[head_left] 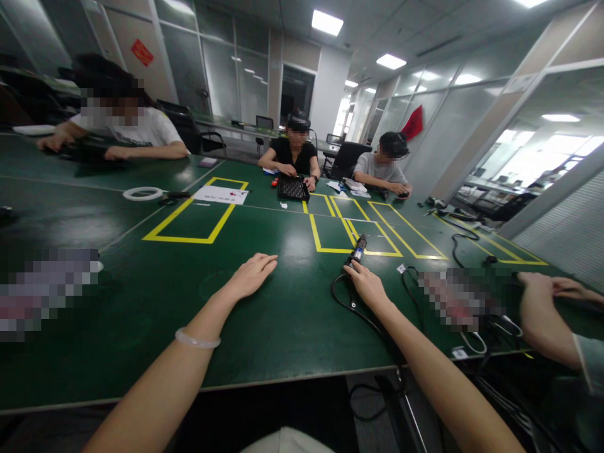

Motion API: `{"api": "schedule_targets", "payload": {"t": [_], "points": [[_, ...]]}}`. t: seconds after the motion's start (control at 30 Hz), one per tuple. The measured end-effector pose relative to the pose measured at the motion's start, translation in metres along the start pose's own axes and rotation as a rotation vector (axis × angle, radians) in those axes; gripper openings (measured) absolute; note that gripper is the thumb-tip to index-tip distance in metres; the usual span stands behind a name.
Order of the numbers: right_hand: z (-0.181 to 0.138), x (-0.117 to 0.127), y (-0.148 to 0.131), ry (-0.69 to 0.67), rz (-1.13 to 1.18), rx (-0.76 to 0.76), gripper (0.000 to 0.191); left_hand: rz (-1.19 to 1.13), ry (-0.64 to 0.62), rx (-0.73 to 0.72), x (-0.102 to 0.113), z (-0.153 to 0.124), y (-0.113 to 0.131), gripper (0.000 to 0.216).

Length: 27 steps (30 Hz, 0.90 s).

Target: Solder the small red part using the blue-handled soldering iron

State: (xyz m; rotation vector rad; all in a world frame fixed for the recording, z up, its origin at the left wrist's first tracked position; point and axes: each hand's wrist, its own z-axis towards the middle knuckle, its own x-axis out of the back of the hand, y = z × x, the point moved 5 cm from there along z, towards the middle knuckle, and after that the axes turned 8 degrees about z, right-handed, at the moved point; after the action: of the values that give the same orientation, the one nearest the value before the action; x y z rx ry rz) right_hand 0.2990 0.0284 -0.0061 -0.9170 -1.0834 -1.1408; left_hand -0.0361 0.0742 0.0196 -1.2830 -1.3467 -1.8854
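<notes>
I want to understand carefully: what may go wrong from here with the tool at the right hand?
The tool looks rounded, and only the right hand touches it, at its near end, while the left hand lies apart; it might roll if let go. The black cable loops beside the right wrist, so the forearm could catch it and perhaps tug the tool.

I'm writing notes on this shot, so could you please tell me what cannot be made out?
In the head view:
Dark tool: near end partly hidden by the right hand.
Its blue-white patch: too small to read.
Pixelated item: blurred out, cut off by the left edge.
</notes>
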Motion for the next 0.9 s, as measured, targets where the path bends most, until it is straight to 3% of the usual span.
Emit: {"api": "schedule_targets", "payload": {"t": [0.23,0.37,0.6,0.73,0.9], "points": [[-0.008,0.005,0.101,-0.06,-0.003,-0.12,0.046,0.038,-0.007,-0.014,-0.008,0.004,-0.003,0.06],[-0.012,0.005,0.143,-0.09,0.022,-0.141,0.046,0.044,-0.037,-0.009,-0.009,0.003,0.001,0.061],[-0.009,0.012,0.168,-0.097,0.187,-0.13,0.056,0.07,-0.054,-0.008,-0.015,0.006,0.001,0.063],[-0.013,0.019,0.175,-0.026,0.258,-0.136,0.065,0.072,-0.061,-0.004,-0.017,0.007,-0.001,0.063],[-0.015,0.019,0.185,0.055,0.257,-0.433,0.05,0.068,-0.06,-0.022,-0.018,0.008,-0.001,0.063]]}}
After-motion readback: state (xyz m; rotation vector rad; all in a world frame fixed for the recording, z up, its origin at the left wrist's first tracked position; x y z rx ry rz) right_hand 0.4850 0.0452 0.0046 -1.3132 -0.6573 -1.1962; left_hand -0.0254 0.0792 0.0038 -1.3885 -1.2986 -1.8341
